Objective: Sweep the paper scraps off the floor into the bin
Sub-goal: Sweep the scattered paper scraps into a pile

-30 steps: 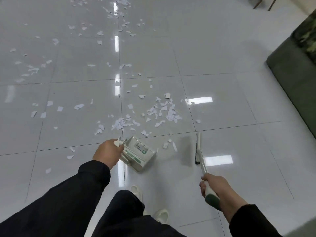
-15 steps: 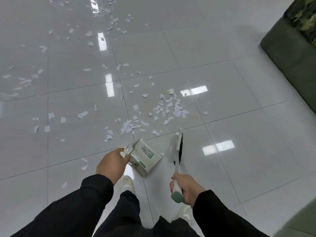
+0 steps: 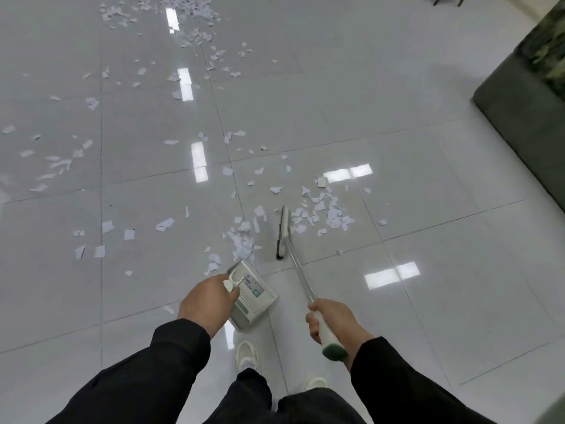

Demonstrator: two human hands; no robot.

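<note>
Glossy tile floor (image 3: 397, 133), paper scraps (image 3: 331, 214) scattered; left hand (image 3: 208, 302) grips dustpan (image 3: 255, 296), right hand (image 3: 331, 321) grips broom (image 3: 282, 232)

Glossy pale grey floor tiles (image 3: 397, 87) with thin dark grout lines fill the frame, mirroring bright rectangular ceiling lights (image 3: 348, 173). A dark green sofa (image 3: 526, 123) occupies the right edge; thin furniture legs (image 3: 448, 0) show at upper right.

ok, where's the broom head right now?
Head view, centre: the broom head sits on the floor between two paper-scrap clusters, just ahead and right of the dustpan.
</note>
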